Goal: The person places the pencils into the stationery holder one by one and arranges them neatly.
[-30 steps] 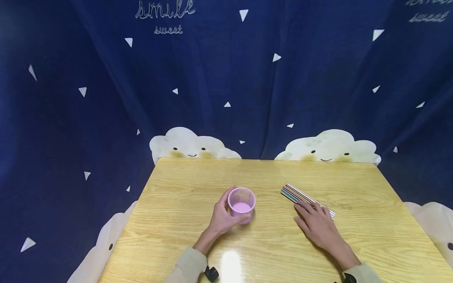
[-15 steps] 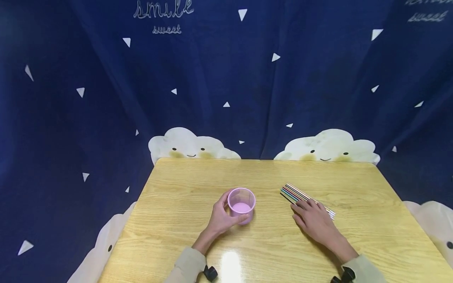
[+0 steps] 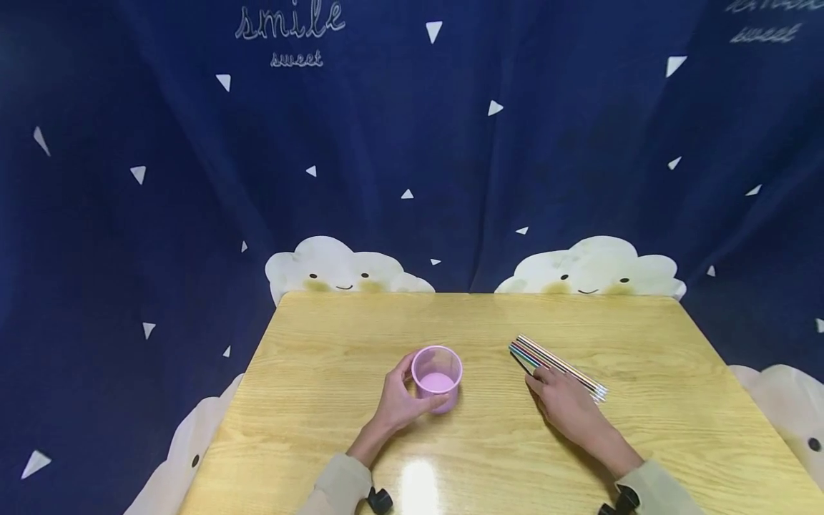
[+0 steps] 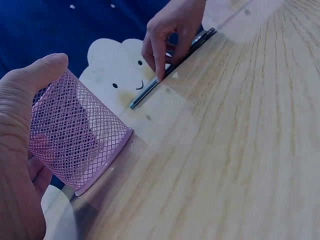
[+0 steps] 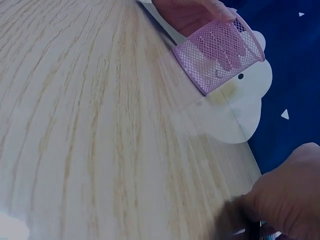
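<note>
My left hand [image 3: 398, 402] grips a pink mesh pen cup [image 3: 438, 400] from its left side, thumb across the near wall and fingers behind. The cup stands upright on the wooden table, and its inside shows no contents in the head view. In the left wrist view the mesh cup [image 4: 80, 132] fills the left side beside the thumb. To the right lies a row of slim pencils [image 3: 547, 357] in several colours, slanting across the table. Over their near side, my right hand [image 3: 569, 406] pinches a black pencil [image 3: 520, 363] that lies slightly apart from the row.
The light wooden table [image 3: 489, 458] has its far edge against a dark blue curtain [image 3: 360, 143] printed with white triangles and smiling clouds. A black wrist camera [image 3: 380, 501] sits at the left cuff, another [image 3: 619, 501] at the right.
The right hand has drawn its fingers in at the near side of the row, and the black pencil now stands out from the others. The left hand keeps its hold on the pen cup.
</note>
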Demonstrator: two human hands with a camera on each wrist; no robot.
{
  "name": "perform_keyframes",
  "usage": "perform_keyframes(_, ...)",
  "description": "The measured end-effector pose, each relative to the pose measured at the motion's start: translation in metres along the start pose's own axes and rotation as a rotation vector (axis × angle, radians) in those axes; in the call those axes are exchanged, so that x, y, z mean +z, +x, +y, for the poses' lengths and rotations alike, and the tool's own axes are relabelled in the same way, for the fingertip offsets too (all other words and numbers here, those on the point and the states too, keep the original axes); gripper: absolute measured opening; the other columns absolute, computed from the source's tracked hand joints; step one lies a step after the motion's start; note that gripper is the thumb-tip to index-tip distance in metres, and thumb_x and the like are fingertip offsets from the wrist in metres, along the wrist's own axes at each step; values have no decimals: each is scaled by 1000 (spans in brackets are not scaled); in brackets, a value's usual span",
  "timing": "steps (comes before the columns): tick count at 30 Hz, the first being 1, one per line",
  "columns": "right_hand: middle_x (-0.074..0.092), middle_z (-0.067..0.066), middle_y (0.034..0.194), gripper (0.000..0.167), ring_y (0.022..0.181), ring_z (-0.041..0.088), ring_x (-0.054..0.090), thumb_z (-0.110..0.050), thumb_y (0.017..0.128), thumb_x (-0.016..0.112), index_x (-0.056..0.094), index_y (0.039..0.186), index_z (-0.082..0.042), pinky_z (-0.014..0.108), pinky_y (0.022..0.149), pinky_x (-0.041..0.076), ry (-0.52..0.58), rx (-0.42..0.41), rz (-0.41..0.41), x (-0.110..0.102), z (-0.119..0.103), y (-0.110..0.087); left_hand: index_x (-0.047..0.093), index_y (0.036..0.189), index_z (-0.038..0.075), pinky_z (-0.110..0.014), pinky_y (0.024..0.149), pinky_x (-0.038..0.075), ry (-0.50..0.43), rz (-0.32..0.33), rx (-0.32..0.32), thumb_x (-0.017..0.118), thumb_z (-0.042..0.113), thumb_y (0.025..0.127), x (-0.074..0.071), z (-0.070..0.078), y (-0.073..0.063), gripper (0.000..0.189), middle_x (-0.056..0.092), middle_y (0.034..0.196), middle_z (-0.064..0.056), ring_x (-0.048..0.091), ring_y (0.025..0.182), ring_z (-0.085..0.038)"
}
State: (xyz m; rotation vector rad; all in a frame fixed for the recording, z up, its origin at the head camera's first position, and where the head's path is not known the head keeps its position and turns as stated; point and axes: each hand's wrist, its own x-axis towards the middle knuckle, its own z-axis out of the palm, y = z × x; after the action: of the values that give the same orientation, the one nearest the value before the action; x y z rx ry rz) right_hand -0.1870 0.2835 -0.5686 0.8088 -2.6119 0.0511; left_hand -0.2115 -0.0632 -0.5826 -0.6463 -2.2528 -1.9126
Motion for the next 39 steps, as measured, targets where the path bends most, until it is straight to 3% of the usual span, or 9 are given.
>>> perform_keyframes(7,64,9,92,27,70,28,58,10,73,74,74,95,-7,41,59,52,-42,-13,27,1,-3,7,57,144,6,-57,104,53,-14,-11,18,97,22,69,-3,0,0,87,67,133,-21,65,118,-40)
perform_keyframes(11,63,9,88,26,64,26,54,10,72,75,72,90,-9,39,54,48,-41,15,0,1,-4,7,58,144,6,-57,103,54,-10,-13,11,97,21,69,-2,0,0,86,67,132,-20,65,119,-40)
perform_keyframes(17,65,10,90,29,67,28,56,7,68,80,71,90,-9,40,58,46,-28,23,-9,-1,-4,7,58,143,3,-62,104,52,-37,-4,6,97,13,67,0,0,0,86,67,132,-21,64,120,-43)
perform_keyframes(23,69,11,93,29,72,27,59,7,66,79,74,91,-8,38,60,46,-28,-1,26,0,-3,8,54,144,-5,-70,105,46,-51,-13,-22,94,5,68,0,4,2,86,64,133,-30,61,121,-52)
perform_keyframes(33,72,12,102,39,81,28,69,9,70,70,80,106,-2,42,63,59,51,0,81,4,0,4,54,140,-12,-70,104,47,-83,-18,-19,93,4,68,-5,37,-1,83,62,131,-35,59,118,-58)
perform_keyframes(39,71,14,107,42,90,28,71,12,71,72,78,111,0,41,65,61,94,14,-19,-5,0,7,54,139,-13,-74,102,45,-88,-15,-16,94,3,68,-4,36,0,83,62,131,-36,59,118,-59)
